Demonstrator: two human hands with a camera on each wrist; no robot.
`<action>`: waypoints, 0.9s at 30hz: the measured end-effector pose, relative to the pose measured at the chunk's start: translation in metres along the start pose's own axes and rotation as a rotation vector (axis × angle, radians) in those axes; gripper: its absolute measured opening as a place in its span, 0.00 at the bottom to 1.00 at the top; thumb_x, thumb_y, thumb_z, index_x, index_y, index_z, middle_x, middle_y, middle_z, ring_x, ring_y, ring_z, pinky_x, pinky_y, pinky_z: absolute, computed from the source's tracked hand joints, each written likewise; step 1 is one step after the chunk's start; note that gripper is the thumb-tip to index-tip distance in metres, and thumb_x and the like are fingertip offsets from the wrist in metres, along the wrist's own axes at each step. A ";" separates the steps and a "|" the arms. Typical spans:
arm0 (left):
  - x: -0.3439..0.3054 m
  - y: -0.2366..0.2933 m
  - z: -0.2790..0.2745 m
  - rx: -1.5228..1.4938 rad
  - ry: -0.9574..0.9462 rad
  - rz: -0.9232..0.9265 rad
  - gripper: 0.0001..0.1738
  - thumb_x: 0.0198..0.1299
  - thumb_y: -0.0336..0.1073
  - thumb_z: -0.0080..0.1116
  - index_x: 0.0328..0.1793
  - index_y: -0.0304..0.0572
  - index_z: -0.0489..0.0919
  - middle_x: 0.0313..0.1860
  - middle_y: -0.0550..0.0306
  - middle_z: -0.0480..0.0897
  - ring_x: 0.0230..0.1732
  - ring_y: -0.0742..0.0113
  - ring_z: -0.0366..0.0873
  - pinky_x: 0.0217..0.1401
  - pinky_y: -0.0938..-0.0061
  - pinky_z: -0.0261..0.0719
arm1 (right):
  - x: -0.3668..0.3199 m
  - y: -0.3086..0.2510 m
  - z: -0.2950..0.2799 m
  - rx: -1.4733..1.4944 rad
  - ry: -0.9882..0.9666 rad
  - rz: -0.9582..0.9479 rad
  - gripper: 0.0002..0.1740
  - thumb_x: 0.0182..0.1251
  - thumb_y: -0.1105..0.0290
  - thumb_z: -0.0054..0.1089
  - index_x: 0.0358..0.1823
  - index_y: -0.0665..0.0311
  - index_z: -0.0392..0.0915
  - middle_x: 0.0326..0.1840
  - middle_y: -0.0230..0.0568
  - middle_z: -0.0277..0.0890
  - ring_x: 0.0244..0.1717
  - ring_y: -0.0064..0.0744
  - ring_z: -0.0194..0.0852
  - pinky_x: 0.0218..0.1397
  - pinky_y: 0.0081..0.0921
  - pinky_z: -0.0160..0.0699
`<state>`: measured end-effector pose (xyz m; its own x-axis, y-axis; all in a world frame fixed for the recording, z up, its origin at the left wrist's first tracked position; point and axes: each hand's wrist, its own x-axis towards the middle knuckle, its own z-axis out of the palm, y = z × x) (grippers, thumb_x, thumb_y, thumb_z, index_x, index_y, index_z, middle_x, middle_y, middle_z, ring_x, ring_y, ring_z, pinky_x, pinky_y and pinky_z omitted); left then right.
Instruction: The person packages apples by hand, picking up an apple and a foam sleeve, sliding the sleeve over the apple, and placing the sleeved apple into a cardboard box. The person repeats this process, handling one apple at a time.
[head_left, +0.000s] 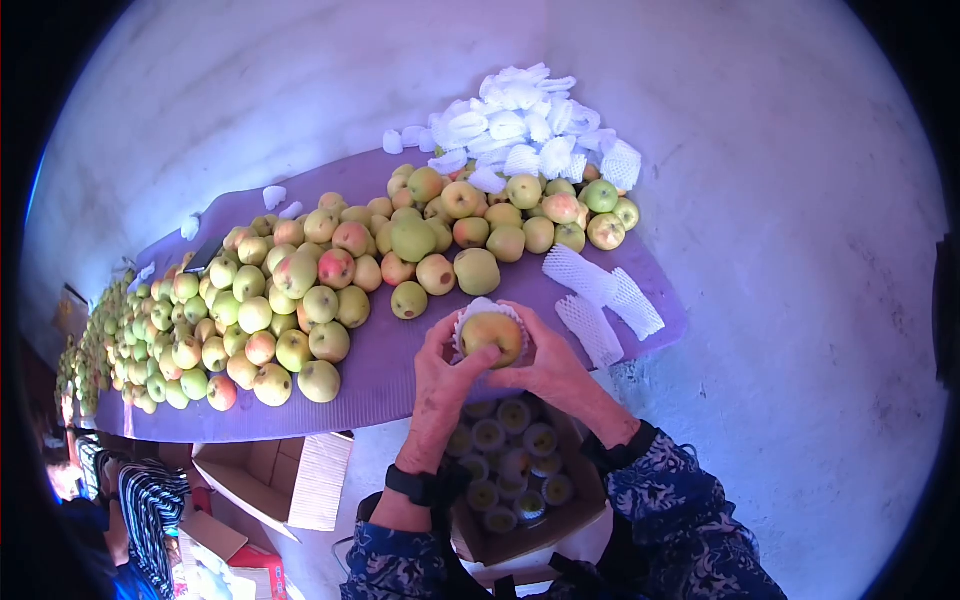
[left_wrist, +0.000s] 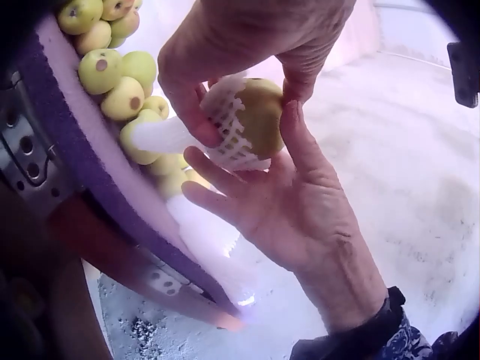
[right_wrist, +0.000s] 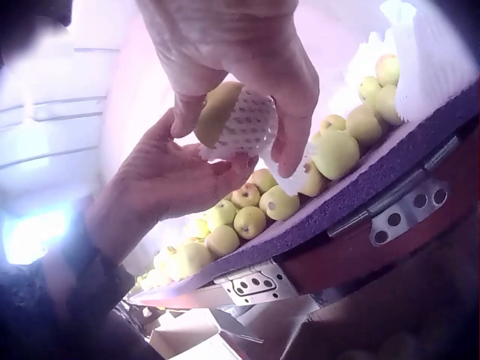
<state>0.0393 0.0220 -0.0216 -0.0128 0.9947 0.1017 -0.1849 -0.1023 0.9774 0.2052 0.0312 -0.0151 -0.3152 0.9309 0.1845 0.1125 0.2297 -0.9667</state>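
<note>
Navy sleeves [head_left: 690, 505] bear a pale, swirling floral pattern, and the wristbands [head_left: 408, 485] are black

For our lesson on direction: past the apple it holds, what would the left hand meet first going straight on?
Probably a loose apple on the purple table, though the height of the left hand is unclear.

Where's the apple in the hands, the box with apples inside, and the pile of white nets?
Apple [head_left: 497, 332]: head view, its uncovered skin.
Box [head_left: 577, 515]: head view, its wall.
White nets [head_left: 520, 122]: head view, middle of the pile.
</note>
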 end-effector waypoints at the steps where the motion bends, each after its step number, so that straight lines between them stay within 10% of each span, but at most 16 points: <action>1: -0.001 0.001 0.001 0.017 -0.015 -0.005 0.33 0.53 0.34 0.67 0.64 0.30 0.71 0.52 0.53 0.80 0.52 0.68 0.78 0.58 0.74 0.74 | 0.000 0.001 0.001 0.043 0.011 0.009 0.49 0.45 0.58 0.79 0.68 0.65 0.62 0.58 0.45 0.73 0.60 0.36 0.72 0.64 0.31 0.70; 16: -0.008 0.000 -0.006 0.214 0.245 0.214 0.10 0.67 0.34 0.57 0.42 0.32 0.81 0.34 0.61 0.79 0.33 0.78 0.74 0.35 0.80 0.74 | 0.002 0.006 0.005 0.136 -0.037 0.056 0.41 0.48 0.65 0.78 0.63 0.66 0.66 0.55 0.41 0.74 0.56 0.26 0.72 0.61 0.25 0.71; 27: -0.006 -0.001 -0.008 0.517 0.054 0.209 0.23 0.61 0.43 0.63 0.56 0.36 0.77 0.42 0.57 0.79 0.38 0.70 0.77 0.42 0.74 0.78 | 0.002 -0.001 0.001 -0.005 -0.027 0.007 0.42 0.48 0.66 0.77 0.65 0.63 0.65 0.55 0.43 0.75 0.57 0.33 0.74 0.63 0.29 0.71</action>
<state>0.0313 0.0164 -0.0250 -0.0498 0.9506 0.3065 0.3327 -0.2735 0.9025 0.2034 0.0328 -0.0141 -0.3396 0.9246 0.1726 0.1193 0.2243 -0.9672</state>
